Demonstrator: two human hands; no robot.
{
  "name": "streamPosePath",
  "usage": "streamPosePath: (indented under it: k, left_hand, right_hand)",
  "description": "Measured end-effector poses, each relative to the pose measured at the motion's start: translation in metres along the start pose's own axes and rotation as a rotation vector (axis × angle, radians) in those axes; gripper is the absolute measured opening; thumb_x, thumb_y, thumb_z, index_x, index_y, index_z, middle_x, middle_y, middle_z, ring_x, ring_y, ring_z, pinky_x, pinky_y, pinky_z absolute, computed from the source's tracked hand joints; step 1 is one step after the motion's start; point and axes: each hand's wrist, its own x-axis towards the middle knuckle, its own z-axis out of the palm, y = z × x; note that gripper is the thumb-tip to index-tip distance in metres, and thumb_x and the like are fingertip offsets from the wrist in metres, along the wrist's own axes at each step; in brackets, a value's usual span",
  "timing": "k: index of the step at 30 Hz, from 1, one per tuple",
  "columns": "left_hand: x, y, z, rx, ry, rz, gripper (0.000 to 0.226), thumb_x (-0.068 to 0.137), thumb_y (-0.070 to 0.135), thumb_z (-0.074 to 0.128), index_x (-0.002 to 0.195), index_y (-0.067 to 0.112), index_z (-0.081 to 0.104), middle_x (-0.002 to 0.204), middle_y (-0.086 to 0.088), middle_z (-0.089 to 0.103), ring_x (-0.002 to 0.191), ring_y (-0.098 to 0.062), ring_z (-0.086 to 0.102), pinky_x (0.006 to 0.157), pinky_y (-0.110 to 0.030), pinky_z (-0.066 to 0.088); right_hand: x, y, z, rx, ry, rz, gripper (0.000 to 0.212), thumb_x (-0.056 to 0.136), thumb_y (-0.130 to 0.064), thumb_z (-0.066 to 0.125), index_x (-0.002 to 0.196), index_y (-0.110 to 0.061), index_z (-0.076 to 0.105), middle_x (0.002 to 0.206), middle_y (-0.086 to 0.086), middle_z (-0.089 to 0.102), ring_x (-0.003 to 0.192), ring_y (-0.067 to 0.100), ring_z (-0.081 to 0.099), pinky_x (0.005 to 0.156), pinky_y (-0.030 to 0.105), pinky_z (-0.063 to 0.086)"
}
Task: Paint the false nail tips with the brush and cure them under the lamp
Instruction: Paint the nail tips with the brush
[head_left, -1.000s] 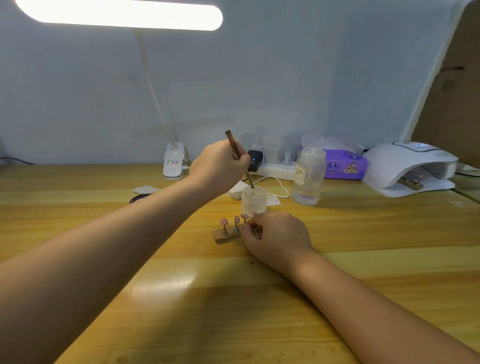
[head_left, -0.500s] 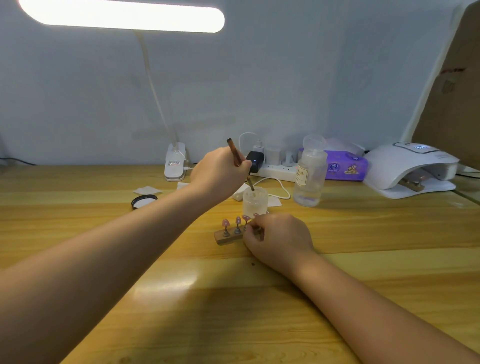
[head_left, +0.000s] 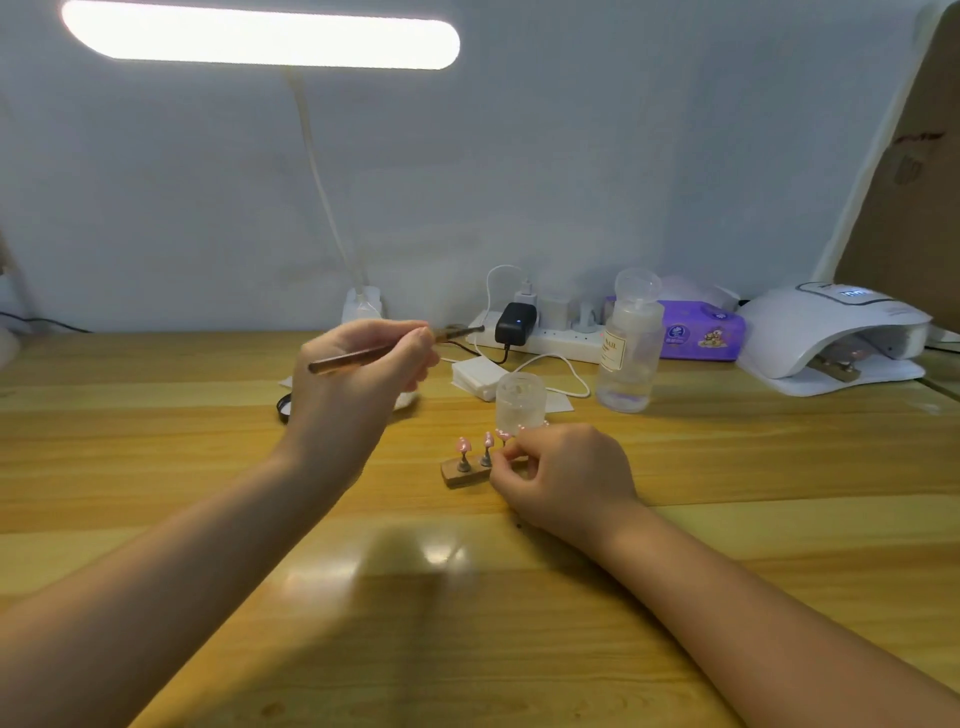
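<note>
While the left hand (head_left: 358, 379) pinches the brush (head_left: 384, 352) level above the table, the right hand (head_left: 563, 475) grips the wooden holder (head_left: 460, 475) carrying the pink nail tips (head_left: 462, 445). Keep the holder steady in front of the small jar (head_left: 520, 402); lower the bristles with light strokes.

Bright, even light from the bar lamp (head_left: 260, 39) overhead — I see it blown out white. Glare patch on the table (head_left: 156, 545); left hand (head_left: 358, 374) motion-blurred; wide-angle bending at edges.
</note>
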Motion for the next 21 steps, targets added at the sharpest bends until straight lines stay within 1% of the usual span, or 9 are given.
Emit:
streamPosePath:
  k: [2, 3, 5, 7, 10, 13, 16, 19, 21]
  left_hand:
    - [-0.011, -0.004, -0.008, -0.113, 0.061, -0.113, 0.009, 0.090, 0.011, 0.066, 0.084, 0.013, 0.073, 0.069, -0.004, 0.072, 0.065, -0.012, 0.067, 0.059, -0.019, 0.052]
    - [-0.016, -0.006, -0.011, -0.175, 0.076, -0.169, 0.010, 0.091, 0.009, 0.063, 0.085, 0.010, 0.071, 0.068, -0.005, 0.071, 0.063, -0.012, 0.066, 0.059, -0.019, 0.053]
    - [-0.024, -0.010, -0.015, -0.287, 0.091, -0.248, 0.014, 0.093, 0.005, 0.057, 0.086, 0.008, 0.069, 0.067, -0.006, 0.070, 0.062, -0.012, 0.066, 0.058, -0.019, 0.053]
    - [-0.028, -0.014, -0.017, -0.365, 0.106, -0.294, 0.017, 0.093, 0.004, 0.054, 0.087, 0.008, 0.070, 0.065, -0.006, 0.069, 0.059, -0.011, 0.065, 0.056, -0.018, 0.053]
    - [-0.029, -0.019, -0.018, -0.435, 0.099, -0.344, 0.016, 0.093, 0.006, 0.054, 0.092, 0.006, 0.070, 0.067, -0.006, 0.069, 0.058, -0.010, 0.064, 0.054, -0.018, 0.053]
    - [-0.028, -0.025, -0.018, -0.463, 0.095, -0.373, 0.016, 0.092, 0.007, 0.054, 0.095, 0.006, 0.070, 0.067, -0.005, 0.069, 0.057, -0.010, 0.063, 0.054, -0.019, 0.053]
    - [-0.027, -0.030, -0.020, -0.473, 0.094, -0.380, 0.019, 0.091, 0.008, 0.055, 0.087, 0.008, 0.074, 0.067, -0.007, 0.069, 0.057, -0.011, 0.064, 0.053, -0.020, 0.053]
    - [-0.026, -0.032, -0.020, -0.445, 0.122, -0.393, 0.034, 0.092, 0.005, 0.053, 0.070, 0.013, 0.078, 0.063, -0.006, 0.069, 0.054, -0.011, 0.064, 0.051, -0.020, 0.053]
    - [-0.028, -0.032, -0.019, -0.423, 0.113, -0.384, 0.038, 0.092, 0.004, 0.052, 0.067, 0.015, 0.078, 0.062, -0.006, 0.069, 0.053, -0.011, 0.064, 0.051, -0.020, 0.053]
  right_hand:
    - [0.000, -0.001, 0.001, 0.038, 0.004, -0.004, 0.022, 0.084, -0.045, 0.059, 0.085, -0.029, 0.075, 0.071, -0.008, 0.068, 0.067, 0.010, 0.056, 0.049, 0.020, 0.030]
    - [0.000, -0.002, 0.001, 0.040, -0.008, -0.007, 0.024, 0.084, -0.047, 0.058, 0.088, -0.030, 0.075, 0.072, -0.008, 0.069, 0.069, 0.010, 0.058, 0.050, 0.021, 0.031]
    - [0.000, -0.003, 0.002, 0.010, -0.042, -0.012, 0.029, 0.087, -0.051, 0.055, 0.094, -0.031, 0.075, 0.074, -0.007, 0.069, 0.073, 0.012, 0.060, 0.055, 0.025, 0.040]
    - [0.001, -0.003, 0.003, -0.021, -0.061, -0.014, 0.031, 0.089, -0.053, 0.052, 0.098, -0.032, 0.074, 0.078, -0.007, 0.070, 0.076, 0.013, 0.061, 0.059, 0.027, 0.045]
    - [0.002, -0.003, 0.003, -0.031, -0.071, -0.001, 0.032, 0.091, -0.054, 0.050, 0.103, -0.035, 0.073, 0.084, -0.007, 0.071, 0.082, 0.014, 0.062, 0.058, 0.026, 0.040]
    - [0.003, -0.002, 0.003, -0.035, -0.098, -0.006, 0.031, 0.092, -0.053, 0.049, 0.107, -0.037, 0.071, 0.089, -0.007, 0.071, 0.085, 0.014, 0.061, 0.063, 0.028, 0.045]
    - [0.003, -0.002, 0.003, -0.016, -0.093, -0.010, 0.027, 0.092, -0.050, 0.051, 0.105, -0.035, 0.071, 0.087, -0.007, 0.070, 0.083, 0.014, 0.061, 0.064, 0.030, 0.048]
    - [0.002, -0.003, 0.003, -0.015, -0.078, -0.042, 0.024, 0.093, -0.045, 0.053, 0.101, -0.032, 0.072, 0.081, -0.008, 0.067, 0.076, 0.013, 0.058, 0.058, 0.029, 0.043]
    - [0.001, -0.003, 0.004, 0.008, -0.065, -0.060, 0.021, 0.092, -0.041, 0.055, 0.096, -0.029, 0.072, 0.074, -0.011, 0.061, 0.071, 0.011, 0.053, 0.054, 0.027, 0.038]
